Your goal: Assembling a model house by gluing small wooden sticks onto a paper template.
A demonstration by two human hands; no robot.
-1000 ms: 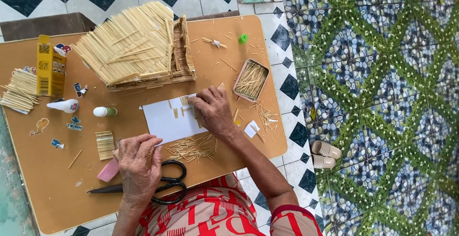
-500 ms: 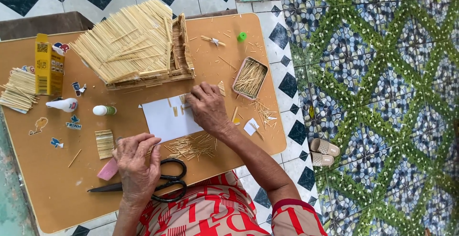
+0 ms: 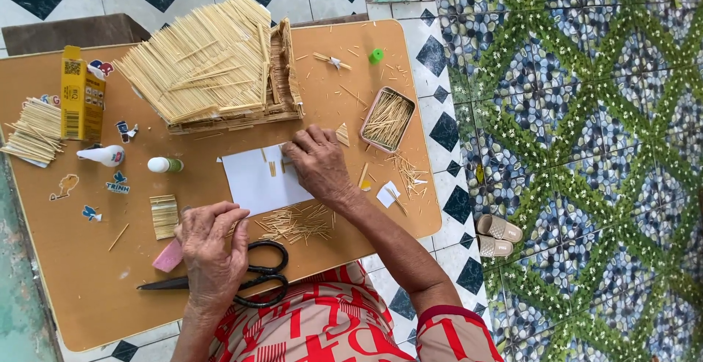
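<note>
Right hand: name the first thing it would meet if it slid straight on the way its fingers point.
Probably the stick-built model house: the right hand rests on the white paper, fingers pointing towards its base. Depth is uncertain.

Bright, even daylight, soft and diffuse; no single source can be made out. Shadows are short and faint: a thin dark edge under the stacked pale-straw stick model house and a soft one beneath the black-handled scissors. No harsh glare; the white rectangular paper sheet is near blown out and shows little surface detail. The tan wooden low table reads evenly lit. Focus is sharp across the middle; fine sticks stay distinct. Slight softness and wide-angle stretch show at the frame edges, notably on the green-and-blue pebble mosaic floor. No motion blur on either hand.
</note>
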